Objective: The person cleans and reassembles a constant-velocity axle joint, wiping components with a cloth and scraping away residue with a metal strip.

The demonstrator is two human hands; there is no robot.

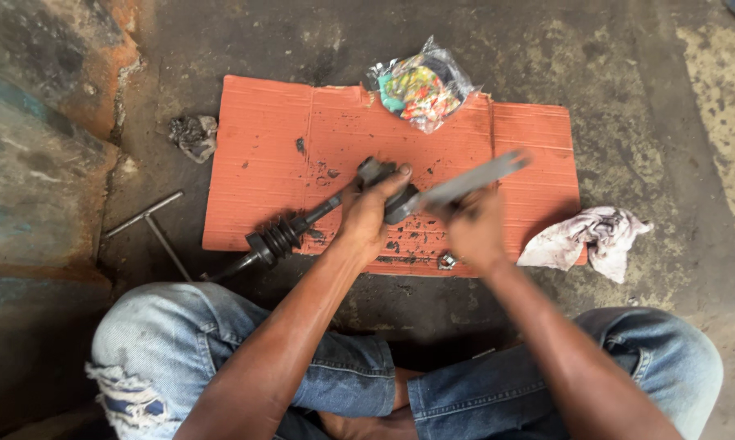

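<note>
While the person sits cross-legged on the concrete floor in torn blue jeans, the left hand is closed around the upper end of a black drive shaft, thumb pressed over the joint. That shaft slants down to the left across an orange cardboard sheet, its ribbed rubber boot sitting near the sheet's lower left edge and its thin end reaching onto the floor. Just beside the left hand, the right hand is wrapped tight around a grey metal tool, blurred, whose far end points up and to the right. A small metal ring lies on the cardboard below the hands. At the sheet's top edge rests a clear plastic bag with colourful contents. A dirty white rag lies at the right edge, a T-shaped wrench and a crumpled grey rag on the floor to the left.
</note>
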